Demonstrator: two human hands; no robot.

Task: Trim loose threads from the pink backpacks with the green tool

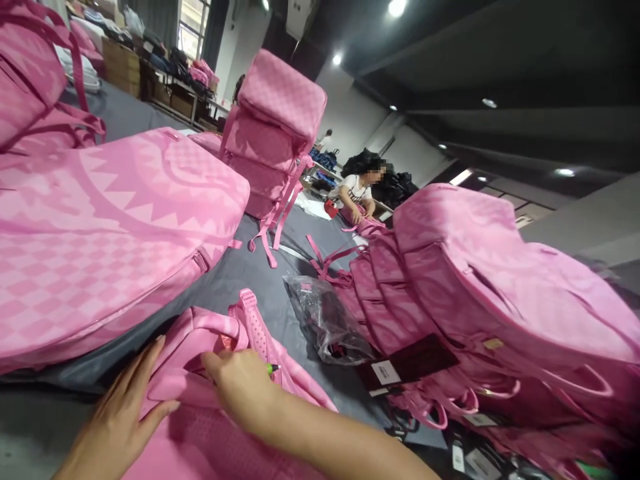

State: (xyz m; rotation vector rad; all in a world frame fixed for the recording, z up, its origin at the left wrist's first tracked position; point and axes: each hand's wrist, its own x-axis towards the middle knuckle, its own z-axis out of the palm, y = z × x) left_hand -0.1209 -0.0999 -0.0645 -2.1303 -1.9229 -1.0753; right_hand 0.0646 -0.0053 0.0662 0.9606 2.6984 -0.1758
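Note:
A pink backpack [200,433] lies in front of me at the table edge, its padded straps and perforated back panel facing up. My left hand [123,410] rests along its left side, fingers stretched out and thumb apart, steadying the fabric. My right hand [243,387] is closed in a fist over the top opening. From that fist sticks out a slim green tool [272,369] with a dark tip; the rest of it is hidden in the palm. A bit of orange-red [227,342] shows inside the opening beside my knuckles.
A large pink backpack [115,220] lies at left, with a stack of pink bags [275,140] behind it. More pink backpacks [450,267] are piled at right. Between are a clear plastic bag [325,313] and a dark tag [415,363]. Farther back, a person [353,193] handles pink fabric.

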